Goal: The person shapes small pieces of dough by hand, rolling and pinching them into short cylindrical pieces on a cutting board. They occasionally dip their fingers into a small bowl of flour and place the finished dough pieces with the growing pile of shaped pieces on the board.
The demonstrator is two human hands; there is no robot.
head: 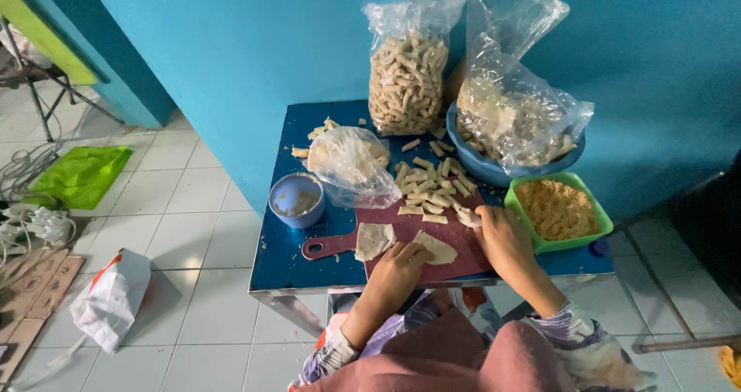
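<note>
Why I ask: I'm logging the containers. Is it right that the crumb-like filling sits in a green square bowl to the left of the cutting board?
Not quite. In the head view the green square bowl of crumb-like filling sits to the right of the cutting board, beside the right hand.

Lots going on around the edges here. Back of the blue tabletop there's a tall clear bag of finished rolls standing upright against the teal wall, and right beside it a blue basin with a crumpled plastic bag sitting in it. A green square tub of crumbs sits just in front of the basin. Over on the left there's a small blue bowl with some pale paste in it. Down on the white tiled floor: a bright green mat, a white paper bag, flattened cardboard and a tangle of white cord.
</note>
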